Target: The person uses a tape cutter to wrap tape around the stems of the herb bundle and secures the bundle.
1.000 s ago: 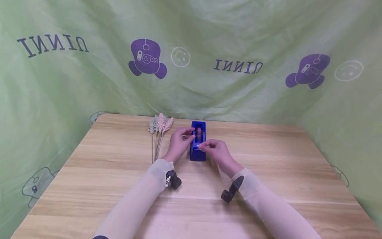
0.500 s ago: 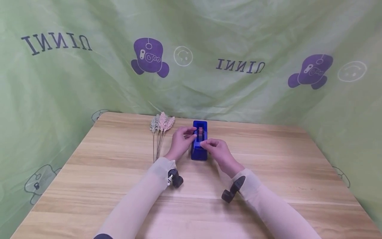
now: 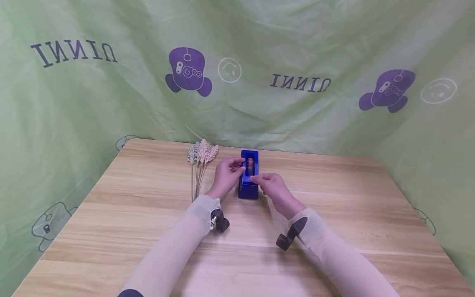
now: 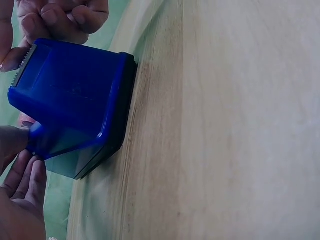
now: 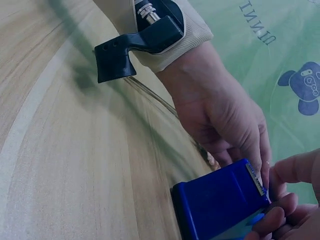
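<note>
A blue tape dispenser [image 3: 248, 191] stands near the back of the table, with a reddish-centred tape roll [image 3: 250, 162] in its well. My left hand [image 3: 225, 176] holds the dispenser's left side, thumb and fingers against it. At the front top my right hand [image 3: 277, 190] has thumb and forefinger pinched together by the serrated cutter [image 4: 23, 66]. They appear to pinch the clear tape's end, though the tape itself barely shows. In the right wrist view the right fingers [image 5: 272, 220] sit right beside the cutter's teeth.
Artificial flower stems [image 3: 198, 181] with pink and grey-green heads lie left of the left hand. A green printed curtain [image 3: 245, 115] hangs behind the wooden table [image 3: 148, 231]. Each wrist carries a black camera mount [image 3: 221, 221].
The right fingertips have shifted slightly back along the dispenser's top, and a white glint at them has gone. The left hand keeps its place. The whole head view has drifted slightly.
</note>
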`<state>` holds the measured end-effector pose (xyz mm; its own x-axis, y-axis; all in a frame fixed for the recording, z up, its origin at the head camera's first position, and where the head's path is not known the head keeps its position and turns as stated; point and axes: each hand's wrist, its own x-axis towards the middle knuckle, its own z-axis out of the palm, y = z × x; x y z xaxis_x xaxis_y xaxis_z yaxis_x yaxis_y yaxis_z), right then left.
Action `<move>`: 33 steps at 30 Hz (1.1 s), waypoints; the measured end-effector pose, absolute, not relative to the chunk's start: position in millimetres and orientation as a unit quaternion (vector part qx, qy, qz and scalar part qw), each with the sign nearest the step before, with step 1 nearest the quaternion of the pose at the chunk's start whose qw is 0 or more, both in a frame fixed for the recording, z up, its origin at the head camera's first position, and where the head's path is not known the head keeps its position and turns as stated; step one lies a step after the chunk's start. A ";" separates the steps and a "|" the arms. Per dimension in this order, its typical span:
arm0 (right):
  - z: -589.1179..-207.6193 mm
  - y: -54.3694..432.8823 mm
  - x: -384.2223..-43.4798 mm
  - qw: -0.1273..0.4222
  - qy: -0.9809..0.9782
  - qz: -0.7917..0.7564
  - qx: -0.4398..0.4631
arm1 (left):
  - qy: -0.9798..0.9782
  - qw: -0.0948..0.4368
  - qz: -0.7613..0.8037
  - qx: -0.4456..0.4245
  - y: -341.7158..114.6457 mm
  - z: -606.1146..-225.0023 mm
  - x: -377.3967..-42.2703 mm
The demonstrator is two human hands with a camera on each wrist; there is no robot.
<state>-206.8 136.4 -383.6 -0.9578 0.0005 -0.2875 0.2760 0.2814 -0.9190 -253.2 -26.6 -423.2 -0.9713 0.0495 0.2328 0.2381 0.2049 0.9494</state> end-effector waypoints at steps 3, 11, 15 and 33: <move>-382.9 137.1 -205.4 0.118 0.792 -0.593 0.084 | -0.773 0.076 -0.623 -0.092 -26.2 -422.3 -252.3; -384.8 139.0 -201.2 0.122 0.789 -0.597 0.078 | -0.773 0.082 -0.622 -0.090 -25.5 -422.9 -251.5; -385.7 139.4 -198.1 0.120 0.786 -0.602 0.077 | -0.771 0.079 -0.627 -0.085 -25.4 -422.6 -250.5; -385.1 137.3 -178.2 0.124 0.775 -0.615 0.070 | -0.768 0.081 -0.630 -0.081 -24.5 -421.5 -249.6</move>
<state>-178.2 137.3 -385.1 -0.9594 -0.0445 -0.2786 0.2612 0.2333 -0.9367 -249.6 -24.5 -421.5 -0.9737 0.0231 0.2266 0.2268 0.1921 0.9548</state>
